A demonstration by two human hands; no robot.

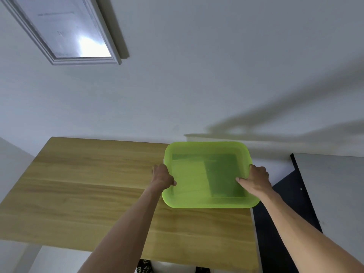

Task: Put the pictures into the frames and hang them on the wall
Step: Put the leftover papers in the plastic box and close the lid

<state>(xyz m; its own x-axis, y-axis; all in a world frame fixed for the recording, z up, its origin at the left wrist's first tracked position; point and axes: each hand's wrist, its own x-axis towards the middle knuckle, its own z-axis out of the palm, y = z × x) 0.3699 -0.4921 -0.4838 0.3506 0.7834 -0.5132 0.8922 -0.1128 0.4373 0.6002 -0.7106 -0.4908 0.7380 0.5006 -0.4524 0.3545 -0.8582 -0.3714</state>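
Both hands grip the green bin (pixel 208 174): left hand (pixel 162 177) and right hand (pixel 255 179) fingers wrapped over opposite rims. Bin sits at the tabletop (pixel 98 184) right edge. One frame (pixel 65 30) hangs on the wall.

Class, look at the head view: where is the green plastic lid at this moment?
The green plastic lid sits at the wooden table's far right corner, near the wall, gripped by the left hand and right hand.

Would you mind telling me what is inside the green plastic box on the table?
Through the translucent green lid, held by the left hand and right hand, only a dark rectangular shape shows. The lid blurs it too much to identify, and anything beneath it is hidden.
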